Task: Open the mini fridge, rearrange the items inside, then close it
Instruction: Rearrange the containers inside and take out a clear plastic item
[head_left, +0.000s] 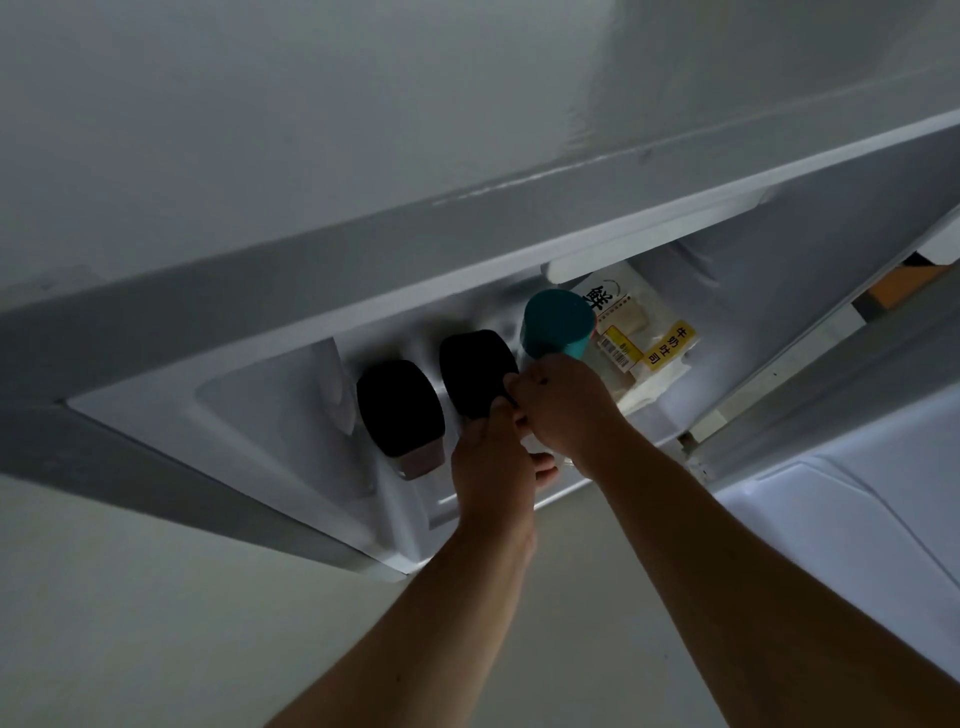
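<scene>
Both our hands are inside the mini fridge (156, 415), close together at mid-shelf. Left hand (493, 462) is curled under and around the black-lidded container (478, 371), fingers closed on its near end. Right hand (566, 410) is wrapped around something just below the teal-capped bottle (558, 325); we can't tell what exactly, grip is hidden, likely the bottle body.

Just left of our left hand: second black-lidded jar (400, 410), standing free, untouched. Beyond our right hand: bread bag (649, 338) with yellow label, lying against the fridge's right wall. Fridge door (857, 545) swung open on our right.

Status as we read it: opening is done, rearranging is underway on the middle items, closing is not yet done. How much shuffling remains can't be judged from here.
</scene>
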